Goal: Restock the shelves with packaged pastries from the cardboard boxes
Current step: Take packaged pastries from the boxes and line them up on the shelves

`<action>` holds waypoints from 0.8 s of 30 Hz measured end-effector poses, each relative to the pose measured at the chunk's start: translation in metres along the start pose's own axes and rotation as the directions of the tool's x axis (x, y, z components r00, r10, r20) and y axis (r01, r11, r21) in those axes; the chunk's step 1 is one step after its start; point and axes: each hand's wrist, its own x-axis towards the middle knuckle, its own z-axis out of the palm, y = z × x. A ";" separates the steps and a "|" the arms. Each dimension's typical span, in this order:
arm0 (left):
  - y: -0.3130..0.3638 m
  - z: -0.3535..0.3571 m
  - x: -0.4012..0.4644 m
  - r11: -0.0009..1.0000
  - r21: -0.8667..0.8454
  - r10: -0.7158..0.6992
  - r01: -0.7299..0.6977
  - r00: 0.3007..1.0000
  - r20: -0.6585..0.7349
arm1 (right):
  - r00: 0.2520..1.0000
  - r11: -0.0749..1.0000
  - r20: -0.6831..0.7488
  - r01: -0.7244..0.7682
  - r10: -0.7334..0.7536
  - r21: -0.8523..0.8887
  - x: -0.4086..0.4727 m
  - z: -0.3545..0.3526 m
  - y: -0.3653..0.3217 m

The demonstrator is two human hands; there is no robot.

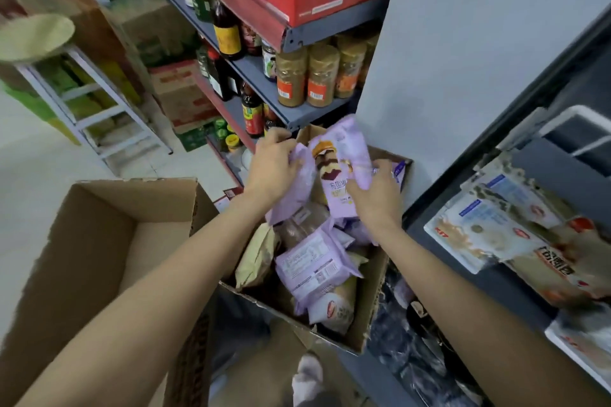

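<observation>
- Nearest, an open cardboard box (99, 241) sits apparently emptied.
- Beyond, the second box (363, 324) is well stocked with pastry packs (314, 268); much remains, I'd judge.
- Above it, left hand (272, 165) and right hand (377, 195) each clutch purple packets (340, 168).
- The shelf (512, 274) on the right is partly filled.

Both hands, left hand (272, 163) and right hand (377, 195), gripping purple pastry packets (340, 162) above the cardboard box (363, 324).

head cam | looks steeply down | close over cardboard box (370, 314)
</observation>
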 end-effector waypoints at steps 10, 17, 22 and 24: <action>0.082 -0.098 -0.058 0.651 0.418 0.527 -0.634 0.774 0.352 | 0.887 0.489 0.106 0.343 -0.449 -0.802 -0.101 -0.100 -0.078; 0.153 -0.152 -0.119 0.531 0.235 0.695 -0.814 0.577 0.429 | 0.862 0.440 0.012 0.271 -0.508 -0.856 -0.205 -0.202 -0.105; 0.224 -0.172 -0.157 0.409 0.038 0.875 -0.912 0.403 0.268 | 0.841 0.546 -0.146 0.198 -0.522 -0.814 -0.266 -0.293 -0.096; 0.254 -0.176 -0.171 0.371 -0.070 0.919 -0.926 0.356 0.167 | 0.748 0.722 -0.349 0.242 -0.564 -0.648 -0.284 -0.320 -0.083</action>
